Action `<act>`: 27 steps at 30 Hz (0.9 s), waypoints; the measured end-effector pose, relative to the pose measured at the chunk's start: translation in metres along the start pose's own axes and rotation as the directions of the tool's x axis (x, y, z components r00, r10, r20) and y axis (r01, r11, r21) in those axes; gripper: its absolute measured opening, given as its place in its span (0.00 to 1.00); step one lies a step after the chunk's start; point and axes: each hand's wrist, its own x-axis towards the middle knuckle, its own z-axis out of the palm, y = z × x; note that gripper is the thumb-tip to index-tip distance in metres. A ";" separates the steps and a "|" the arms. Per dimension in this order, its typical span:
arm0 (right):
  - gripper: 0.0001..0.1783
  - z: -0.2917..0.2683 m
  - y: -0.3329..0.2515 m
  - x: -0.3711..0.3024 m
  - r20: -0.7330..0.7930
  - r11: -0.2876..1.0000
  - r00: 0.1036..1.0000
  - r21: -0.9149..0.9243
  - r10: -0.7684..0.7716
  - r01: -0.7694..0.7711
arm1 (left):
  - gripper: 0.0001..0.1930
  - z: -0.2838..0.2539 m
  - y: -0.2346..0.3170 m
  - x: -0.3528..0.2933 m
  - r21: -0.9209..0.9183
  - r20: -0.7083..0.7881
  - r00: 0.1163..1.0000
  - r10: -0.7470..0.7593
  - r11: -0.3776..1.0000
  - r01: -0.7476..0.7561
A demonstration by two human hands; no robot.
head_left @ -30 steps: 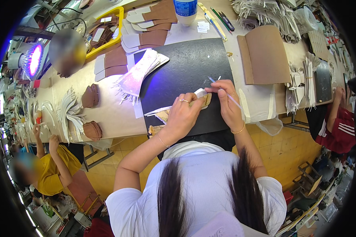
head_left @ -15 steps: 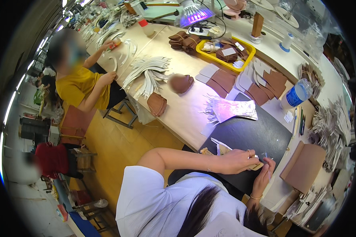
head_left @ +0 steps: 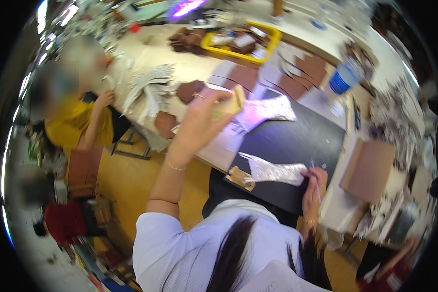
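My left hand (head_left: 202, 121) is raised over the table edge, its fingers closed round a pale yellow block (head_left: 236, 100) of a material I cannot make out. Below, a whitish strip-like piece (head_left: 277, 173) lies on the black mat (head_left: 297, 143). My right hand (head_left: 314, 190) rests at that piece's right end, fingertips touching it, with a thin pale stick-like tool (head_left: 318, 184) between the fingers. At the piece's left end sits a crumpled tan scrap (head_left: 241, 177). Farther back, a stack of whitish fringed pieces (head_left: 272, 112) lies under purple light, partly behind the yellow block.
Brown and grey flat pieces (head_left: 297, 70) spread behind the mat, near a yellow basket (head_left: 277, 39). A water bottle (head_left: 343, 78) stands at the right, beyond a folded brown board (head_left: 367, 170). White strips (head_left: 148, 87) lie at the left, where a person in yellow (head_left: 78, 126) sits.
My left hand has lifted the yellow block away from the right hand, up and to the left, uncovering the whitish piece. My right hand stays near its end. The whole view has shifted.
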 end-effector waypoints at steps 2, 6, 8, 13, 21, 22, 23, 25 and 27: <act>0.12 0.001 -0.001 -0.003 -0.031 0.997 0.999 0.079 0.010 -0.008 | 0.20 0.015 -0.013 0.004 -0.089 0.056 0.998 -0.038 0.995 0.043; 0.14 -0.004 -0.014 -0.005 -0.119 0.998 0.993 0.069 0.021 -0.013 | 0.20 0.060 -0.022 0.034 -0.129 0.148 0.989 0.021 0.992 -0.002; 0.14 -0.009 -0.018 -0.008 -0.161 0.995 0.986 0.091 0.051 -0.037 | 0.20 0.079 -0.022 0.043 -0.162 0.194 0.981 0.031 0.987 0.001; 0.17 -0.017 -0.013 -0.013 -0.143 1.000 0.989 0.015 0.025 -0.023 | 0.19 0.121 -0.033 0.057 -0.193 0.203 0.976 0.075 0.981 -0.035; 0.14 -0.013 -0.018 -0.015 -0.188 0.995 0.978 0.068 0.088 -0.077 | 0.13 0.101 -0.003 0.021 -0.181 0.137 0.986 0.099 0.981 -0.073; 0.13 -0.011 -0.020 -0.015 -0.198 0.989 0.973 0.109 0.116 -0.096 | 0.13 0.101 0.008 0.006 -0.219 0.206 0.971 0.117 0.973 -0.071; 0.14 -0.009 -0.019 -0.016 -0.177 0.990 0.977 0.098 0.121 -0.105 | 0.12 0.103 0.017 -0.006 -0.257 0.275 0.951 0.139 0.964 -0.066; 0.17 -0.007 -0.018 -0.021 -0.133 0.989 0.982 0.071 0.135 -0.127 | 0.11 0.120 0.023 -0.035 -0.329 0.346 0.903 0.253 0.935 -0.136; 0.16 -0.005 -0.019 -0.025 -0.144 0.987 0.979 0.086 0.144 -0.132 | 0.10 0.138 0.027 -0.060 -0.311 0.333 0.900 0.283 0.933 -0.178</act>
